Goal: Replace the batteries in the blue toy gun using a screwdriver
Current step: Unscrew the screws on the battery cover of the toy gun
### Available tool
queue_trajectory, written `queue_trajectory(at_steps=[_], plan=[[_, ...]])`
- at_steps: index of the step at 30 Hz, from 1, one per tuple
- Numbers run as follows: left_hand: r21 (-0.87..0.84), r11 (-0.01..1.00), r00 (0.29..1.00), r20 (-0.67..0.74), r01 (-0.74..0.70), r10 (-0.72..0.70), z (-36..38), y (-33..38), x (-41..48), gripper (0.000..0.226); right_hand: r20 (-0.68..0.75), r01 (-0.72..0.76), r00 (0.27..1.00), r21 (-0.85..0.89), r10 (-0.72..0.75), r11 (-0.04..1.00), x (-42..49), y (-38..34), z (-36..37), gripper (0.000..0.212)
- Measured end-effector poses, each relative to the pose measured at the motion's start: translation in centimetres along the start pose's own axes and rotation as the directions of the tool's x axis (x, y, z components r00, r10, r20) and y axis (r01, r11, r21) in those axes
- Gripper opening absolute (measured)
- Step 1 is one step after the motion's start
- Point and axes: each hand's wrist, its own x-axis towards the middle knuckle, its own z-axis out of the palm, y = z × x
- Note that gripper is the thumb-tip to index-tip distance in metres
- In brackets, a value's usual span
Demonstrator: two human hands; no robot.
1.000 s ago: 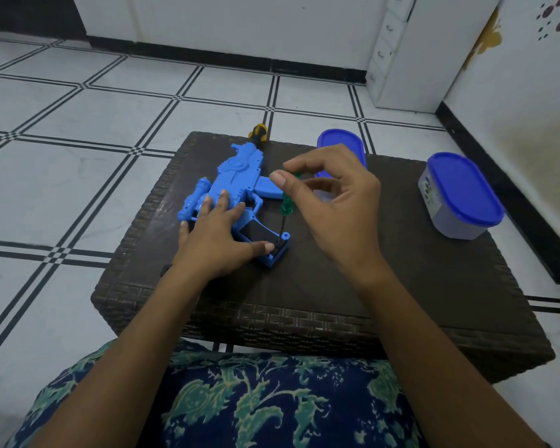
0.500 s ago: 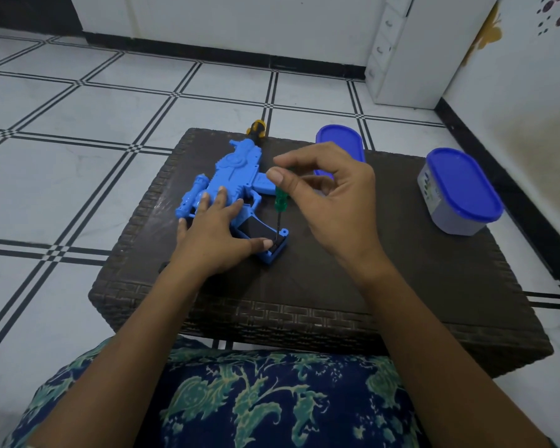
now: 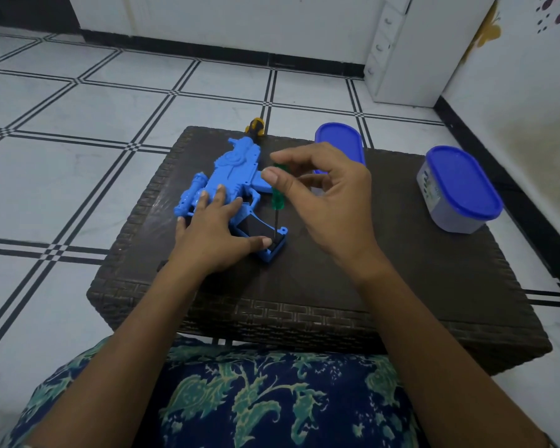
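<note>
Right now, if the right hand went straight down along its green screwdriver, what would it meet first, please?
The black cover in the blue plastic toy gun's grip; the green-handled screwdriver's tip seems to be touching it.

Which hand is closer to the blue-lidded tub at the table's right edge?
Right. The right hand, pinching the green screwdriver, is left of the tub with bare table between them; the left hand presses the blue toy gun, even farther left.

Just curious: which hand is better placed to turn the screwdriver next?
Right. The right hand pinches the green screwdriver, tip on the blue toy gun; the left hand presses that down.
</note>
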Motion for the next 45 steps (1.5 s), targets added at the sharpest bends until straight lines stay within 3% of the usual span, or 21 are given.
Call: queue_trajectory(at_steps=[11,21,25,45], plan=[[0.003,1.000,1.000,0.004,0.002,-0.002,-0.04,0.06,-0.09,0.093,-0.025,0.034,0.999,-0.013,-0.035,0.999,0.01,0.12,0.10,0.014],[-0.007,1.000,1.000,0.004,0.004,-0.003,0.00,0.05,0.01,0.093,0.020,-0.034,0.999,0.031,0.034,0.999,-0.33,-0.23,0.13,0.016],[-0.015,1.000,1.000,0.001,0.003,-0.003,0.01,0.04,-0.05,0.093,-0.023,0.026,0.999,-0.012,-0.026,1.000,-0.05,-0.15,0.05,0.016],[-0.017,1.000,1.000,0.005,0.003,-0.003,-0.15,0.21,-0.12,0.092,-0.047,0.018,0.999,-0.075,-0.021,0.997,0.03,-0.27,-0.12,0.011]])
